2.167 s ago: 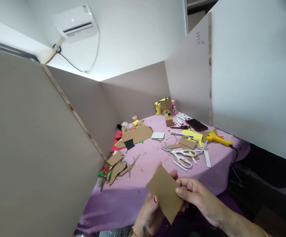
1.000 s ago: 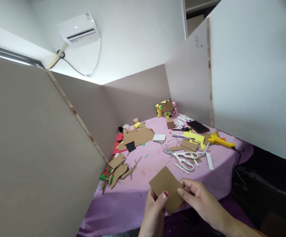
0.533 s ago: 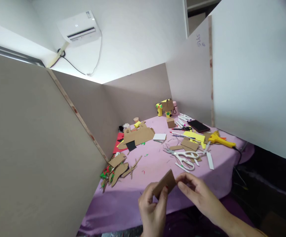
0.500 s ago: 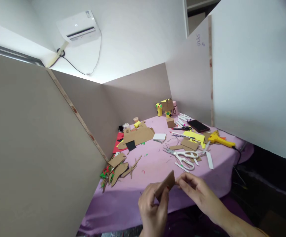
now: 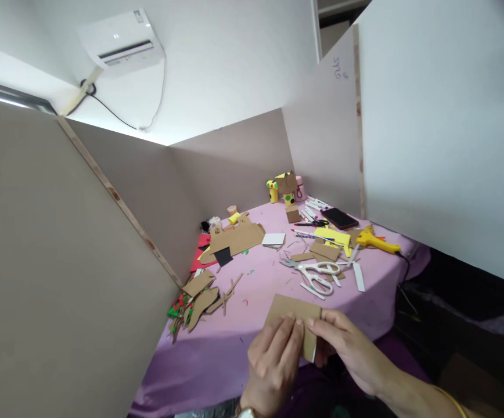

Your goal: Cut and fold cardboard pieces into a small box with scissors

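Note:
Both of my hands hold a brown cardboard rectangle [image 5: 290, 307] just above the near edge of the purple-covered table [image 5: 234, 348]. My left hand [image 5: 273, 364] lies over the card's lower left, fingers pressed on its face. At the card's right edge my right hand [image 5: 343, 348] pinches it between thumb and fingers. The card faces me nearly flat, its bottom right corner showing a white edge.
White scissors [image 5: 315, 271] lie just beyond the card. A yellow glue gun [image 5: 376, 241], a phone [image 5: 339, 218], markers, yellow paper and cardboard scraps [image 5: 200, 293] litter the table. Tall partition boards wall in the left, back and right.
The card was turned edge-on half a second ago and now lies flat toward me again. My left hand has shifted on top of it. The view swung slightly left.

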`<state>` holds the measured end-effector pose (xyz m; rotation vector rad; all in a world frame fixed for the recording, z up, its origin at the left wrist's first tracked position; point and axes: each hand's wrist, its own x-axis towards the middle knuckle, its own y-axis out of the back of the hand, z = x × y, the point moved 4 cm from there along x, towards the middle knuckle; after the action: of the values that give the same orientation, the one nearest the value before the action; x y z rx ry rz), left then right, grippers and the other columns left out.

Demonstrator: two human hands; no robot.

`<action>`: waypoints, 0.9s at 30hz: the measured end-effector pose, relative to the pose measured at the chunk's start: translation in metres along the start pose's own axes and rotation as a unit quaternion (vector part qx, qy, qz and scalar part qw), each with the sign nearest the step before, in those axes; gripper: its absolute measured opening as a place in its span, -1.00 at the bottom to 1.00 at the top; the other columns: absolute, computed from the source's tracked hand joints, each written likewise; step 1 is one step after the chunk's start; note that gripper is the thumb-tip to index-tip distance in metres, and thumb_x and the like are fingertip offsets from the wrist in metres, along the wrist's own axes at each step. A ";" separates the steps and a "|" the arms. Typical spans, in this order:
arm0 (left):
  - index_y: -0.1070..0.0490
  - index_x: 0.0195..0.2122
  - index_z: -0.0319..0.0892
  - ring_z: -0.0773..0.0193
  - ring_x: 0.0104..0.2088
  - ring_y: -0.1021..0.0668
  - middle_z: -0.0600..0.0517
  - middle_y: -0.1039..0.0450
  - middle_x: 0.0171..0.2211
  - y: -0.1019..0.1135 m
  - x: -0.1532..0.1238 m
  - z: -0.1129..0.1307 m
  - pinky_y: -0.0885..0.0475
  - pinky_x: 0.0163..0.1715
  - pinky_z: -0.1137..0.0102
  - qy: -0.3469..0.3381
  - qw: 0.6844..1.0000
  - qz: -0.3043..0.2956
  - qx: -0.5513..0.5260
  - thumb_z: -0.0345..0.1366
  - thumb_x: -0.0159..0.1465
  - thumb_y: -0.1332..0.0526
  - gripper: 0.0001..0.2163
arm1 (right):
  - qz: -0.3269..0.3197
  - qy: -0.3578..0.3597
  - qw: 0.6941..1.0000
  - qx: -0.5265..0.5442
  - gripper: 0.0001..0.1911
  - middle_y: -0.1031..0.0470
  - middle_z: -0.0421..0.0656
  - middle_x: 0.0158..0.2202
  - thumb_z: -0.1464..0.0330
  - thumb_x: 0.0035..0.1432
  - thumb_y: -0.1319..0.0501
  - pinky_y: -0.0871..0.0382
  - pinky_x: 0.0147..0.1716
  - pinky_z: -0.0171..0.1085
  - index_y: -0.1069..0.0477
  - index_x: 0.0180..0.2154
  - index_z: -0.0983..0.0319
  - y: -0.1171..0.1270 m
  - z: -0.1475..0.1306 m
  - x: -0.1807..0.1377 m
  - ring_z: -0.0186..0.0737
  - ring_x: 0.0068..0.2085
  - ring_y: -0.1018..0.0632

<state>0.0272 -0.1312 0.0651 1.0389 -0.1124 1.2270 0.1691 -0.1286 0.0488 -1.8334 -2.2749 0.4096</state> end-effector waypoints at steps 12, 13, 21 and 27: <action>-0.25 0.11 -0.14 -0.07 0.10 -0.33 -0.24 -0.24 0.15 0.005 0.014 -0.033 -0.28 -0.03 0.09 0.395 0.836 0.157 -0.347 0.15 0.07 -0.07 -0.35 | -0.120 0.053 0.983 -0.131 -0.71 -0.30 -0.30 -0.58 0.15 0.09 -0.15 -0.19 -0.55 -0.38 -0.37 -0.45 0.26 0.012 -0.016 0.010 -0.37 -0.56 -0.29; -0.30 0.06 -0.16 -0.06 0.06 -0.38 -0.24 -0.35 0.07 0.002 0.014 -0.034 -0.30 -0.05 0.10 0.403 0.833 0.157 -0.346 0.17 0.09 -0.04 -0.37 | -0.136 0.069 0.976 -0.157 -0.71 -0.30 -0.29 -0.57 0.16 0.11 -0.14 -0.17 -0.54 -0.38 -0.37 -0.45 0.26 0.011 -0.020 0.010 -0.37 -0.55 -0.28; -0.47 -0.31 -0.16 0.10 -0.19 -0.46 -0.07 -0.50 -0.22 0.005 0.013 -0.013 -0.30 -0.13 0.27 0.353 0.887 0.202 -0.219 0.03 0.17 -0.06 -0.62 | -0.191 0.169 0.884 -0.391 -0.73 -0.30 -0.28 -0.56 0.33 0.19 -0.07 -0.14 -0.51 -0.36 -0.34 -0.53 0.24 0.011 -0.036 0.025 -0.34 -0.52 -0.29; -0.44 -0.30 -0.17 0.10 -0.08 -0.42 -0.06 -0.48 -0.20 0.014 0.026 -0.051 -0.23 -0.02 0.28 0.329 0.900 0.214 -0.189 -0.06 0.17 -0.11 -0.71 | -0.162 0.206 0.801 -0.537 -0.83 -0.47 -0.19 -0.39 0.34 0.23 -0.10 -0.35 -0.31 -0.20 -0.41 -0.34 0.27 0.009 -0.023 0.076 -0.24 -0.35 -0.48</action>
<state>0.0038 -0.0769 0.0596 0.2234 -0.0482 1.8152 0.1683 -0.0506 0.0653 -1.4895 -2.5428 -1.4684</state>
